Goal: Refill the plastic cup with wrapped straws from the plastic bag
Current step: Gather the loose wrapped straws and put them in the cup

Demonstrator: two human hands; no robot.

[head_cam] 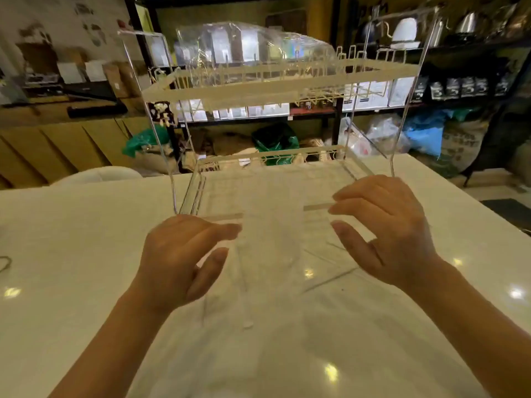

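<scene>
My left hand (184, 259) and my right hand (385, 228) hover over the white table, palms facing each other, fingers spread and curved. Between them lies something faint and transparent (270, 268) with thin dark lines. It is too blurred to tell whether it is a cup or a bag. A crumpled clear plastic bag (253, 47) rests on the top shelf of a clear acrylic rack (287, 87) straight ahead. My fingertips are at the front edge of the rack's lower tier (275, 179). No wrapped straws show clearly.
The white table (71, 254) spreads wide on both sides and towards me. Behind the rack stand dark shelves with boxes, kettles (405, 30) and coffee bags. Sacks and coloured bags lie on the floor. A white chair back (97, 175) sits at the table's far left edge.
</scene>
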